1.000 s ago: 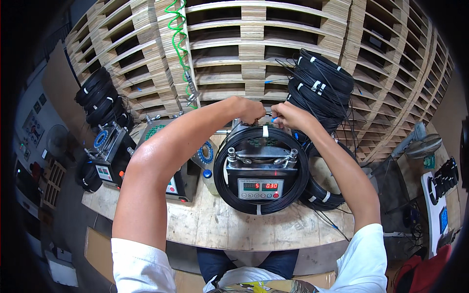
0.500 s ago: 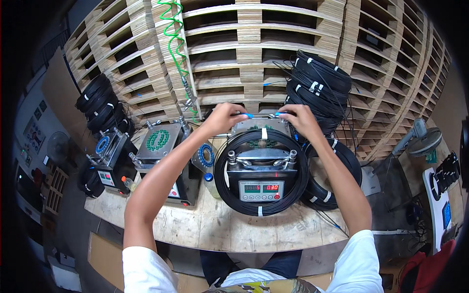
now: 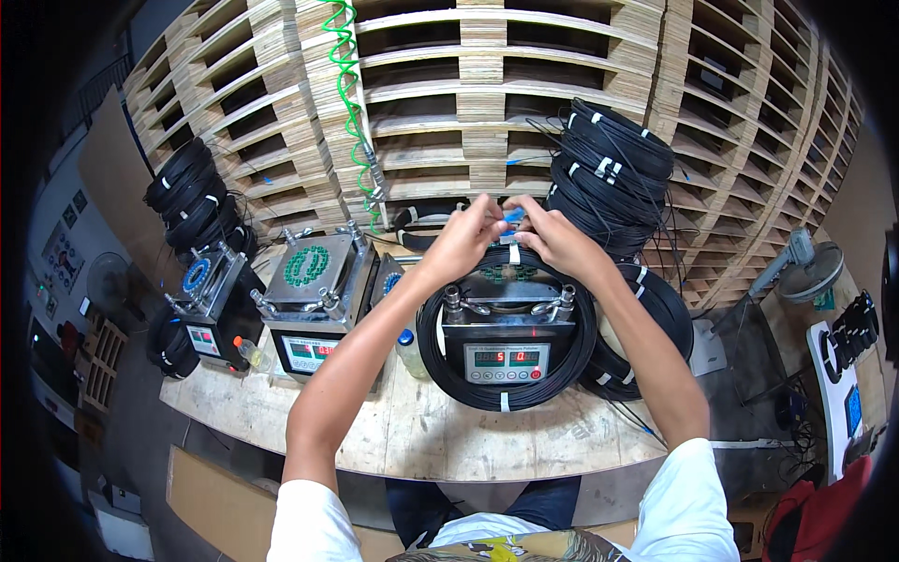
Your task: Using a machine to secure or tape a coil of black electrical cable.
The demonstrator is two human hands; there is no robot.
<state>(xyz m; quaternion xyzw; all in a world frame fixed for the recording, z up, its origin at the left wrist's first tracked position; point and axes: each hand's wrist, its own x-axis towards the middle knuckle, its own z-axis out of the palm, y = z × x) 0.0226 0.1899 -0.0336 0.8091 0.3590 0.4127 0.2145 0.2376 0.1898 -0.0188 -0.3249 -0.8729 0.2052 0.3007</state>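
A coil of thin black cable [image 3: 429,354] with white tape bands leans against the front of a polishing machine [image 3: 506,339], around its red-lit display. Above the coil's top, my two hands meet. Small blue connectors [image 3: 512,215] sit between my fingertips; my fingers partly cover them. Pinched closed on one connector is my left hand [image 3: 471,232]. My right hand [image 3: 554,240] is closed the same way beside it, fingertips nearly touching the left ones. The machine's round top plate is mostly hidden behind the coil and hands.
Two similar machines [image 3: 309,304] [image 3: 208,304] stand to the left, with capped bottles [image 3: 410,351] [image 3: 251,352] nearby. Stacked cable coils [image 3: 609,173] [image 3: 192,197] rise at the back on both sides. Behind the wooden bench [image 3: 449,440] are pallets [image 3: 482,70] and a green coiled hose [image 3: 346,70].
My hands have come together from either side of the machine's top, bringing the blue connectors close to each other. My left forearm has swung to the right.
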